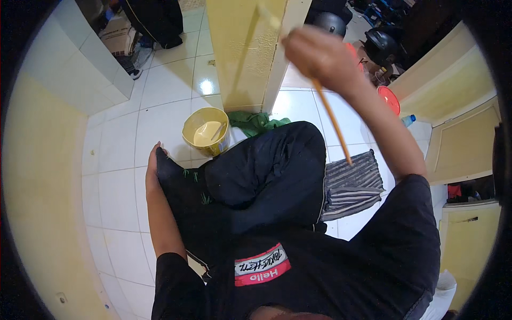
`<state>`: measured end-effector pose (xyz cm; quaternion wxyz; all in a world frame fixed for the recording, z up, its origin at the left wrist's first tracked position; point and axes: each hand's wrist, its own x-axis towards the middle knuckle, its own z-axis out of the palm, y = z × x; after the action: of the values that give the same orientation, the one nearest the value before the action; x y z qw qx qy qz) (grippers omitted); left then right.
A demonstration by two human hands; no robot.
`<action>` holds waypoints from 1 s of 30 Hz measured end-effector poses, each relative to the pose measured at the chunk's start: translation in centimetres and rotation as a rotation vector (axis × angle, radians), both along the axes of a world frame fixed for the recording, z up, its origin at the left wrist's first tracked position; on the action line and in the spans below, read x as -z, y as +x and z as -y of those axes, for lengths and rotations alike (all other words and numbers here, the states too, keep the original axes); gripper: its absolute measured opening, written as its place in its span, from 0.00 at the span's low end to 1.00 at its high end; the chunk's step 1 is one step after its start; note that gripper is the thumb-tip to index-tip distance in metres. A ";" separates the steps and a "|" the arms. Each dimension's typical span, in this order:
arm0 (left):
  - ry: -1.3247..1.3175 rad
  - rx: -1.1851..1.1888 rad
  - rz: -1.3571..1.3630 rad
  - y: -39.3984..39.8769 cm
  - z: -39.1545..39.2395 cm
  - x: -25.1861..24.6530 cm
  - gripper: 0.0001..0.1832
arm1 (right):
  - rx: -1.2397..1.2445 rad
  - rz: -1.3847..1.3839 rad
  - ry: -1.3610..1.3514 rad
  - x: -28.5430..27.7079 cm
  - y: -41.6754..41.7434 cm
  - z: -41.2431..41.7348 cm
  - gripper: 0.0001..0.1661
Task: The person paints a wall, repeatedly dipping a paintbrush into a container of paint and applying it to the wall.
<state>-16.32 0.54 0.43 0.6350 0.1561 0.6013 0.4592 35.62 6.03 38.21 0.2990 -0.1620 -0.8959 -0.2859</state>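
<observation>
My right hand (320,56), raised and blurred, grips a paintbrush by its long orange handle (332,120). The brush's pale head, smeared by motion, is up against or close to the yellow wall pillar (248,56); contact is unclear. My left hand (153,164) lies along the outer side of my foot in a dark sock (180,188), its fingers mostly hidden behind it. In front of my folded leg stands a yellow paint bucket (206,148). It holds pale yellow paint (206,133), with a light-coloured stick (218,131) leaning inside.
A green cloth (256,123) is bunched at the pillar's base. To my right lie a striped mat (352,184), a red lid (389,100) and a plastic bottle (408,120). Two dark helmets (380,44) (330,25) sit farther back. A yellow wall (48,180) bounds the left.
</observation>
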 end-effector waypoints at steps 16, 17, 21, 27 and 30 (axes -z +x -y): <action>0.021 0.036 0.052 -0.1 -0.3 0.6 0.28 | 0.060 0.072 -0.180 6.5 -0.6 1.3 0.10; 0.015 0.026 0.049 0.4 -0.5 0.4 0.28 | 0.054 0.071 -0.200 6.8 -0.4 1.3 0.10; -0.004 -0.019 0.031 0.1 0.7 -0.6 0.28 | -0.022 -0.165 0.049 1.0 -0.6 0.4 0.08; -0.006 0.004 0.015 1.0 -0.1 -1.1 0.27 | 0.012 0.000 -0.070 6.5 0.2 0.4 0.07; 0.021 -0.016 0.008 1.6 -0.1 -1.3 0.27 | 0.020 0.030 -0.187 8.2 0.2 0.9 0.08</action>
<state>-14.75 0.63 1.75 0.6322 0.1562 0.5950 0.4712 35.83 5.15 30.02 0.2661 -0.1940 -0.9214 -0.2062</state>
